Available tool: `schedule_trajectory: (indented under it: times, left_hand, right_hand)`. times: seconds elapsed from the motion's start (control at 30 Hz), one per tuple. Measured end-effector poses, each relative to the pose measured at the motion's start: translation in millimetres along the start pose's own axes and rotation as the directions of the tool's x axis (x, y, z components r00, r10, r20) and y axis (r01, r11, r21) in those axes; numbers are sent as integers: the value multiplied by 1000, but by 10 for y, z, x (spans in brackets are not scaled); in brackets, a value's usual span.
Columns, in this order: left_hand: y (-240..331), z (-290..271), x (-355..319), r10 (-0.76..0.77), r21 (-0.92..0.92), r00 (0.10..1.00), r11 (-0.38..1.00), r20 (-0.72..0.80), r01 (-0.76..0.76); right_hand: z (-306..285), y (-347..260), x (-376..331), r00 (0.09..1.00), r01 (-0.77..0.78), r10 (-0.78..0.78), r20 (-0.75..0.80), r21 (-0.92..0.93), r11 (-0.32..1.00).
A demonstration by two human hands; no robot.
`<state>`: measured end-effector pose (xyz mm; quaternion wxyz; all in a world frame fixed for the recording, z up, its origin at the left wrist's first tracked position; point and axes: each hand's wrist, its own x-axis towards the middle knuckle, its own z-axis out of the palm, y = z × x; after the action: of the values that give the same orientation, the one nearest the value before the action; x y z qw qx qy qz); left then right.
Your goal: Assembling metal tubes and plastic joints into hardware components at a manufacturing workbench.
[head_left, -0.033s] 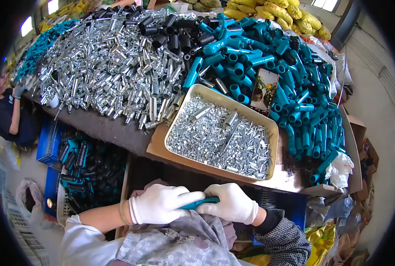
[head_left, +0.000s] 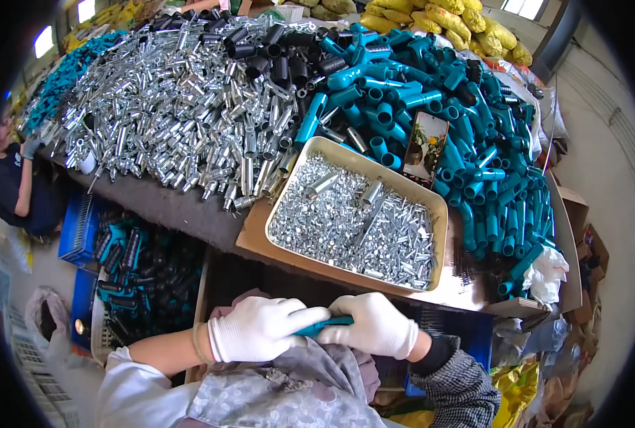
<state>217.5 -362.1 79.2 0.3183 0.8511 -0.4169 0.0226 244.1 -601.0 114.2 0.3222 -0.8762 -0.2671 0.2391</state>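
Both my hands wear white gloves and meet low in the picture, over my lap. My left hand (head_left: 260, 329) and my right hand (head_left: 376, 324) grip the two ends of one short teal plastic tube (head_left: 326, 327), most of which is hidden by the fingers. Just beyond them, on a sheet of cardboard at the table's near edge, sits a beige tray (head_left: 440, 242) filled with small silver screws and a few metal sleeves.
The table holds a heap of silver metal tubes (head_left: 175, 107), black tubes (head_left: 267, 57) and teal plastic fittings (head_left: 481, 143), with a phone (head_left: 426, 148) lying among them. Blue crates (head_left: 82, 228) of parts stand below left. Another person (head_left: 18, 185) sits at far left.
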Motion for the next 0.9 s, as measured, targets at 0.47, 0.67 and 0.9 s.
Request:
schedule_trajectory:
  times: [0.47,0.67,0.9]
  left_hand:
    - [77,232,-216,-293,-270,937,933,-192,236]
    - [27,214,-194,-288,-202,938,947,-194,249]
    - [21,221,-186,-275,-195,943,951,-187,238]
  right_hand:
    - [-1633,1235,990,629,-634,-44,-776,-545,549]
    - [-1582,924,975,615,-399,-246,-749,-565,722]
    - [-748,593,429,899,-168,-8,-438,-362,917]
